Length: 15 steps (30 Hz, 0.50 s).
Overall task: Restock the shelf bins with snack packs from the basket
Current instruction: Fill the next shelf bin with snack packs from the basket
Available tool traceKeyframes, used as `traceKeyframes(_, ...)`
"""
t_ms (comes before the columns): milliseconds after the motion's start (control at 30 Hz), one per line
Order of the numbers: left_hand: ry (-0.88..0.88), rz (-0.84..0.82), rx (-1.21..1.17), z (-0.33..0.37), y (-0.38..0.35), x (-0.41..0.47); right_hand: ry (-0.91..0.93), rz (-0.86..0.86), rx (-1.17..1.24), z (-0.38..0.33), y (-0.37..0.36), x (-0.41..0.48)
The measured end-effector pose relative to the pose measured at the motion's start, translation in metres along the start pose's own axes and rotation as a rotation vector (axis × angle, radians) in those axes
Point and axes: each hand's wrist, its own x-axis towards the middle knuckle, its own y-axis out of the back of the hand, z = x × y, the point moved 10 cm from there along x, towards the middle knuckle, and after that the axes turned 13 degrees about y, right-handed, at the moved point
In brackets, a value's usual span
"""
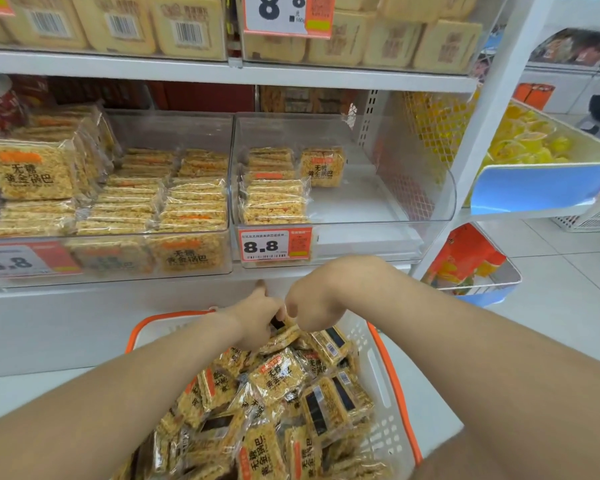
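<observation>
Snack pack (282,336), a clear-wrapped golden rice square, lay at the far end of the white orange-rimmed plastic basket (378,362). The left hand (257,318) and right hand (309,306) pinched it together, just below the half-empty clear bin (378,202).

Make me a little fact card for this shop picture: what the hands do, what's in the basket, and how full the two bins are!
hands: left hand and right hand both grip one snack pack
basket: white, orange rim, heaped with packs
left bin: nearly full
right bin: a few packs at its left side, the rest bare
price tag: 8.8
</observation>
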Motion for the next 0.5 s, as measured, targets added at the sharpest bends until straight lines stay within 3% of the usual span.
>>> traceKeyframes(167, -0.140, 0.148, -0.092, 0.018, 0.008, -0.009, -0.026, 0.007, 0.028, 0.001, 0.003, -0.003)
traceKeyframes(267, -0.072, 0.215, -0.075, 0.020, 0.012, -0.019, -0.022, 0.002, 0.042, 0.000, 0.002, -0.002)
traceKeyframes(367, -0.112, 0.331, -0.125, 0.024, 0.027, -0.033, -0.032, 0.022, 0.031, 0.004, 0.002, -0.003)
traceKeyframes(500, -0.114, 0.438, -0.254, 0.018, 0.049, -0.049, -0.064, 0.148, -0.015, 0.010, 0.015, -0.011)
